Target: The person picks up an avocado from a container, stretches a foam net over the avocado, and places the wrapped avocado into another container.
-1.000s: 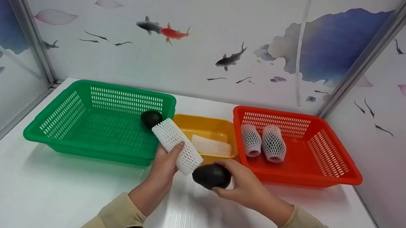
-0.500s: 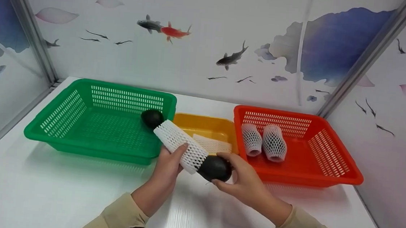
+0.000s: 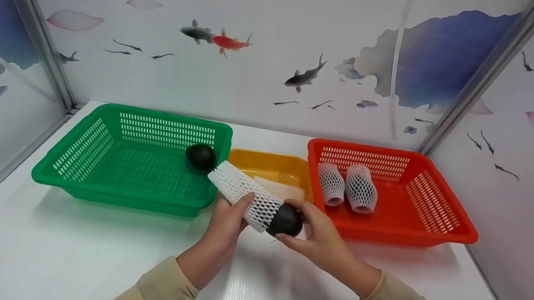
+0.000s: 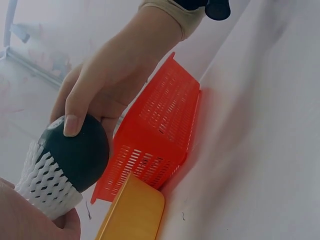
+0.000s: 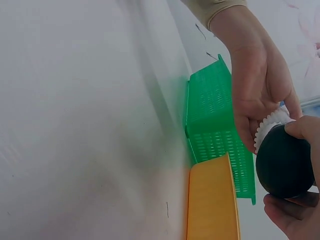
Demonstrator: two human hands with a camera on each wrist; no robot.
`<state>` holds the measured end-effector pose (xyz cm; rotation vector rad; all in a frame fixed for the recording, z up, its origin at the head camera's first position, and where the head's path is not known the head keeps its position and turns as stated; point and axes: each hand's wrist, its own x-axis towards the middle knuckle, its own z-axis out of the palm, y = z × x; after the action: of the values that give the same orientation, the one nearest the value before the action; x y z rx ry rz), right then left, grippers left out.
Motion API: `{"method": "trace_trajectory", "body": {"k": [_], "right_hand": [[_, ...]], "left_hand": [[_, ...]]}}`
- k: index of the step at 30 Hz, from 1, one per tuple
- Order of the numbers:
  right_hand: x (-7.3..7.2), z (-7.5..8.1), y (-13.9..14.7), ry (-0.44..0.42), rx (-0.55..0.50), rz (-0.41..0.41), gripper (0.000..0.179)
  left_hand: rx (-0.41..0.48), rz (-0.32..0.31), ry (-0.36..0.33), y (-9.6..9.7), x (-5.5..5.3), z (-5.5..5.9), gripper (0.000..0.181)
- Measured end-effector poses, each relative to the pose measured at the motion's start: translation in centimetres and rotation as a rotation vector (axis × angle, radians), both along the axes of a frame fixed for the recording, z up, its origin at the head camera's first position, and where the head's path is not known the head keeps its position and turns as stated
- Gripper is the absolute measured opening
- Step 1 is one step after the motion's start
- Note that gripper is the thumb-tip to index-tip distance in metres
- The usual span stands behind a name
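My left hand (image 3: 229, 218) grips a white foam net sleeve (image 3: 244, 191), thumb on top. The right hand (image 3: 322, 235) holds a dark avocado (image 3: 286, 219) by its outer end between thumb and fingers. Part of that avocado sits inside the sleeve's near right end; the dark skin shows through the stretched mesh in the left wrist view, where the bare end of the avocado (image 4: 82, 155) bulges out. A second dark avocado (image 3: 201, 157) lies in the right side of the green basket (image 3: 125, 201). Another flat foam sleeve (image 3: 287, 190) lies in the yellow tray (image 3: 271, 159), partly hidden.
At the right stands a red basket (image 3: 413, 233) with two net-wrapped pieces (image 3: 360, 188) lying at its left side. The yellow tray sits between both baskets on the white table (image 3: 97, 251). A printed wall (image 3: 261, 97) rises behind them.
The avocado in my right hand has moved up and left into the sleeve's open end, and now sits deeper in it. My left hand with the sleeve has shifted slightly right.
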<state>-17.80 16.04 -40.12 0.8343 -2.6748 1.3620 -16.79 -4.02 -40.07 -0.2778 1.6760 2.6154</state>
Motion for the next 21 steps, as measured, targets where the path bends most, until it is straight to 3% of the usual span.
{"method": "trace_trajectory", "body": {"k": [10,21], "right_hand": [[0.05,0.01,-0.39,-0.072,-0.144,0.017,0.058],[0.05,-0.42,0.09,-0.108,-0.175,0.078,0.062]], "left_hand": [[-0.077,-0.026,-0.04,0.3,0.12,0.29,0.075],[-0.072,-0.004,-0.009,0.3,-0.06,0.12,0.074]]}}
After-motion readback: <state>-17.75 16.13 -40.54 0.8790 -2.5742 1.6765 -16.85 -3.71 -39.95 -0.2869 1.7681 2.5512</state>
